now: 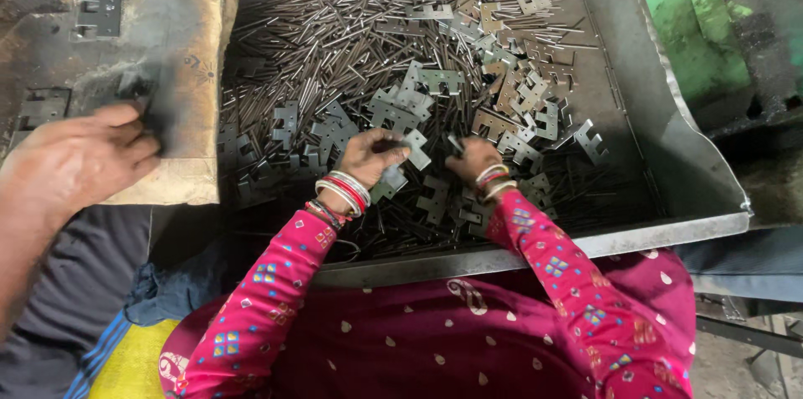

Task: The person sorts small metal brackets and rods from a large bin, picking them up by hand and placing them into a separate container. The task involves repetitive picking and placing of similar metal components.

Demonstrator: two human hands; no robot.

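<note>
Your left hand (365, 156) pinches a flat grey notched metal hinge plate (414, 148) above the shallow steel tray (669, 148); your right hand (470, 158) closes on a thin dark steel pin (454, 145), held close for mating.

A metal workshop: steel tray (669, 140) heaped with pins (335, 39) and hinge plates (435, 81).

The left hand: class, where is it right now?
In the head view, the left hand is low in the metal tray, gripping a hinge plate, beside the right hand.

Sleeves (268, 299): magenta, patterned with small multicoloured squares. Bangles (345, 190): red and white bands. Tray (669, 148): grey. Pins (318, 39): dark brown-grey. Hinge plates (435, 81): dull grey. Machine (694, 23): painted green.
</note>
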